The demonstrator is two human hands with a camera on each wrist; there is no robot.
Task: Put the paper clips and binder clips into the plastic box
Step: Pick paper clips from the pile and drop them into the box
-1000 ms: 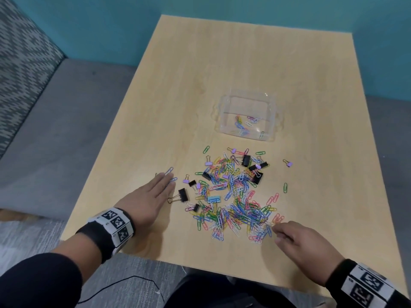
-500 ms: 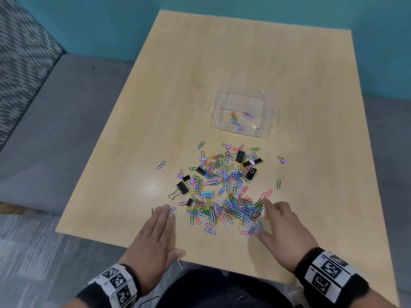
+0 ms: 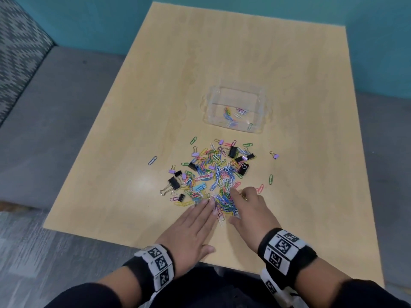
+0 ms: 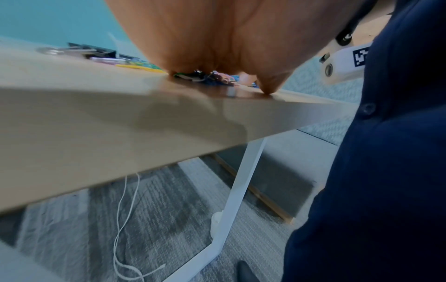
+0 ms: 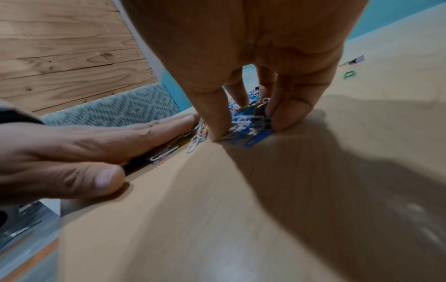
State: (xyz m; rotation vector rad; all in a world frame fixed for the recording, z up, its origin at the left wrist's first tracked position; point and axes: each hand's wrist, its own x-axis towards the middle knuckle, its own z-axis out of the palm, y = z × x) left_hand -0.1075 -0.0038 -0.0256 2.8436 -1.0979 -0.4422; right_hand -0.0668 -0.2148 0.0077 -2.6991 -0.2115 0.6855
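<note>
The right hand (image 3: 249, 210) is down on the near edge of the paper clips (image 3: 219, 174), thumb and fingers (image 5: 289, 114) curled in and pinching a small clump. The left hand (image 3: 191, 227) lies flat beside it — fingers straight, tips touching the same heap, holding nothing. Black and lilac binder clips (image 3: 174, 182) are mixed through the pile on the wooden table (image 3: 222, 52). Just beyond, on the far side, stands the plastic box (image 3: 235, 107) — a few clips already inside.
</note>
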